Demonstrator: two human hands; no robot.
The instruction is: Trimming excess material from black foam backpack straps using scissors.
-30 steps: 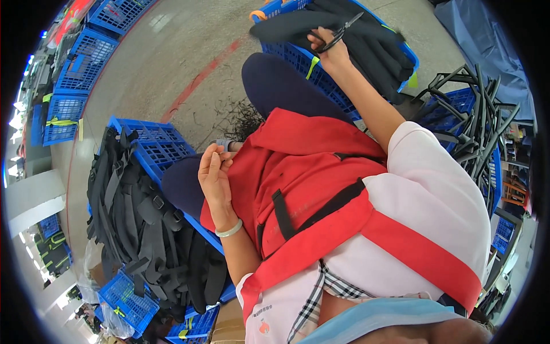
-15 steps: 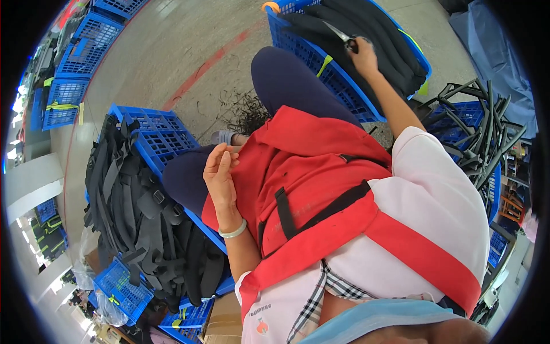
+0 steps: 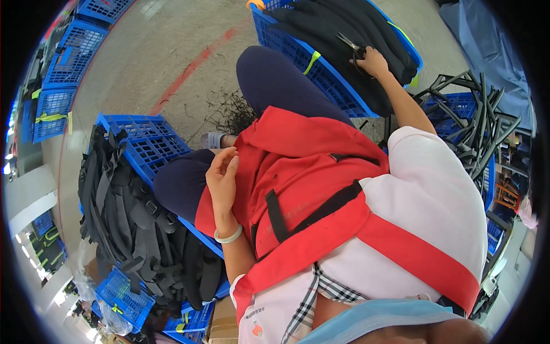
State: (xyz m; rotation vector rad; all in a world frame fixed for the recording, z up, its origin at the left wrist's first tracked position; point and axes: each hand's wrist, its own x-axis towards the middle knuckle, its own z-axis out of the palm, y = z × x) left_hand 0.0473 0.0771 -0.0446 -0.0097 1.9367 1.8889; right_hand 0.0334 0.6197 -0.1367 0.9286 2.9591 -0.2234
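My right hand [image 3: 374, 62] is closed round the black handles of a pair of scissors [image 3: 359, 53]. Their metal blades are slightly parted and point up and to the left. Beneath them, long black padded strips [image 3: 321, 40] fill a blue plastic crate [image 3: 275, 38] at the far right. My left hand [image 3: 222, 182] is raised beside the red apron [image 3: 298, 166] over my lap, with nothing visible in it. Its fingers are loosely bent and partly apart. Left of that hand stands another blue crate [image 3: 150, 140], heaped with black straps and buckles [image 3: 137, 215].
Dark scraps [image 3: 235, 112] litter the floor near my foot. Black tube-like strips [image 3: 487, 126] stick up from a crate at the right, close to blue sheeting [image 3: 487, 49]. Blue crates [image 3: 73, 51] line the far left. A cardboard box [image 3: 223, 321] stands at the lower left.
My right hand has drawn slightly back toward me with the scissors. My left hand has stayed by the apron, its fingers bending a little more. The whole view has shifted slightly.
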